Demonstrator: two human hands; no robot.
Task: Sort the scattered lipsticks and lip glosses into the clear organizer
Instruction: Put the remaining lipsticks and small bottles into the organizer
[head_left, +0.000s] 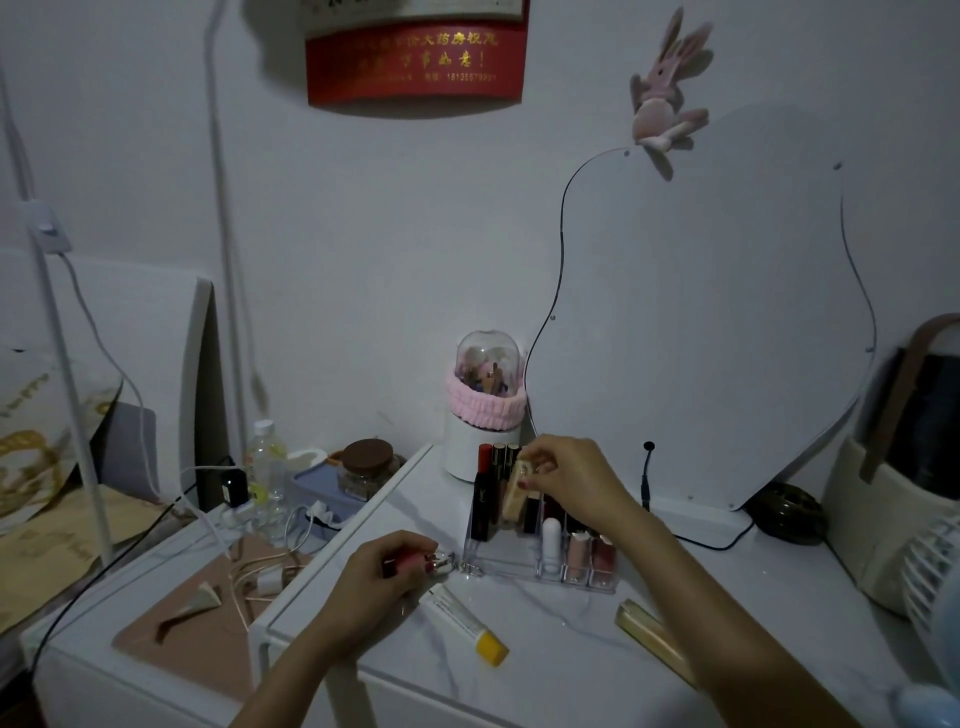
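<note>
The clear organizer (498, 558) stands on the white marble-look table top, with several lipsticks upright in its back and front slots. My right hand (571, 480) is above its back row, shut on a beige lip gloss tube (517, 491) that tilts into a back slot. My left hand (382, 574) rests on the table just left of the organizer, shut on a pink lipstick (421, 562) with a silver charm end. A white tube with a yellow cap (465, 618) lies in front of my left hand. A gold lip gloss stick (652, 636) lies at the front right, partly under my right forearm.
A white holder with a pink band and clear dome (485, 410) stands behind the organizer. A wavy mirror (701, 322) leans on the wall. A fan (935, 587) and a cream appliance (893, 499) are at the right. Cables, a bottle (266, 467) and a jar (370, 467) sit on the lower left surface.
</note>
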